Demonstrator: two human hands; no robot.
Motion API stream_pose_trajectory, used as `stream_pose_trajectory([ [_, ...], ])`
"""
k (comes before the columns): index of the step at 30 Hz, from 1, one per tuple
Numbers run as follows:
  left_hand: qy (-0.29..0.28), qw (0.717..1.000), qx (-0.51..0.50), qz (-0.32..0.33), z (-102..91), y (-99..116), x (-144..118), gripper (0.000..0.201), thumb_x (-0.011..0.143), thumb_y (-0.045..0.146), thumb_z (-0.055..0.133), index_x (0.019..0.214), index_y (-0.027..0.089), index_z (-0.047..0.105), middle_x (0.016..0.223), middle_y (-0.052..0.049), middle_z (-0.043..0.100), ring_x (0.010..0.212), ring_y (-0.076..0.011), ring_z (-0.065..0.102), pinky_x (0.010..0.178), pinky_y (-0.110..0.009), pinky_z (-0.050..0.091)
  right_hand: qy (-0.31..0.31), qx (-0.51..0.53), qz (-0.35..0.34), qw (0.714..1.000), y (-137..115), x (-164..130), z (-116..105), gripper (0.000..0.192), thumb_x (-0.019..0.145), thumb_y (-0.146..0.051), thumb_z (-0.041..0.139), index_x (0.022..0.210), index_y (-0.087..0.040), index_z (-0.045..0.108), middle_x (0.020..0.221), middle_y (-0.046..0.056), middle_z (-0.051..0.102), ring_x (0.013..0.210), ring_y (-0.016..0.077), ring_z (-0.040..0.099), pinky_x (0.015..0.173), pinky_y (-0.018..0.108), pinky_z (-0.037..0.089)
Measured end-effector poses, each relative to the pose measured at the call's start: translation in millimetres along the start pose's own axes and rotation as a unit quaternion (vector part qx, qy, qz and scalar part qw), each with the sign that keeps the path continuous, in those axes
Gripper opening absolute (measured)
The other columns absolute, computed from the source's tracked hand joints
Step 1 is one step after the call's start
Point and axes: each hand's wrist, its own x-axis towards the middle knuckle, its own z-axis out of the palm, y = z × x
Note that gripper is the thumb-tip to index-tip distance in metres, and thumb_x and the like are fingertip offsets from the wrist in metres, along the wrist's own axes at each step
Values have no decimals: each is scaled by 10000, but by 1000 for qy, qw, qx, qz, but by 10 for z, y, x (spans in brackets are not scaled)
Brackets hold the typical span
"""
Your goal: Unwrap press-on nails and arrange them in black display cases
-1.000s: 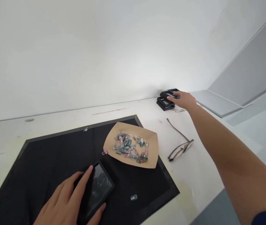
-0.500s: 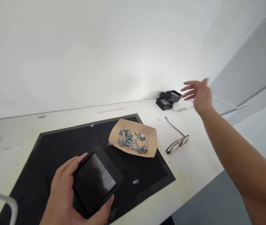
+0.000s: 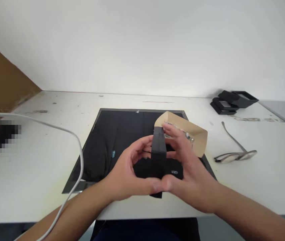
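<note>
Both hands hold a thin black box point(image 3: 158, 152) on edge above the front of the black mat point(image 3: 112, 134). My left hand point(image 3: 127, 172) grips it from the left, thumb under its lower corner. My right hand point(image 3: 186, 170) grips it from the right, fingers over its far side. Behind the hands a brown paper tray point(image 3: 190, 132) rests on the mat; its small coloured pieces are mostly hidden by my fingers. Two small loose pieces point(image 3: 113, 153) lie on the mat.
A stack of black boxes point(image 3: 232, 100) sits at the back right by the wall. Folded glasses point(image 3: 235, 154) lie right of the mat. A white cable point(image 3: 64, 130) crosses the left side. A brown board point(image 3: 4, 83) leans at far left.
My right hand came back from the stack of black boxes and joined the left on the black box, which now stands on edge. The view swung left.
</note>
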Motion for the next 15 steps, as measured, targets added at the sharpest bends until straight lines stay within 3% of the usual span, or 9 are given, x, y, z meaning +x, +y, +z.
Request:
stream_pose_trajectory([
  [2, 4, 1000, 2, 11, -10, 6, 27, 766, 726, 434, 877, 1400, 280, 546, 1348, -82, 654, 1209, -296, 655, 1033, -399, 533, -27, 59, 40, 997, 38, 115, 85, 935, 808, -640, 745, 1553, -388, 239, 1514, 114, 442, 1386, 335, 474, 1083, 571, 484],
  [6, 44, 997, 61, 5, -14, 8, 44, 766, 717, 397, 869, 1391, 264, 532, 1312, -89, 668, 1175, -279, 663, 981, -377, 550, -12, 127, 49, 991, 126, 200, 103, 880, 807, -511, 776, 1524, -377, 283, 1501, 117, 447, 1370, 335, 495, 1094, 587, 462],
  [10, 73, 987, 129, 65, 7, -16, 52, 877, 620, 281, 881, 1403, 238, 490, 1378, -117, 612, 1223, -295, 627, 1035, -433, 547, 23, 131, -68, 989, 286, 181, 130, 990, 747, -397, 819, 1551, -422, 240, 1471, 89, 451, 1351, 346, 513, 1132, 619, 419],
  [15, 37, 976, 179, 121, 14, -12, 18, 1011, 581, 172, 866, 1469, 274, 391, 1474, -105, 532, 1334, -301, 567, 1160, -454, 484, 21, 84, -188, 978, 429, 168, 111, 1169, 613, -258, 824, 1596, -410, 209, 1469, 85, 452, 1343, 406, 505, 1157, 632, 390],
])
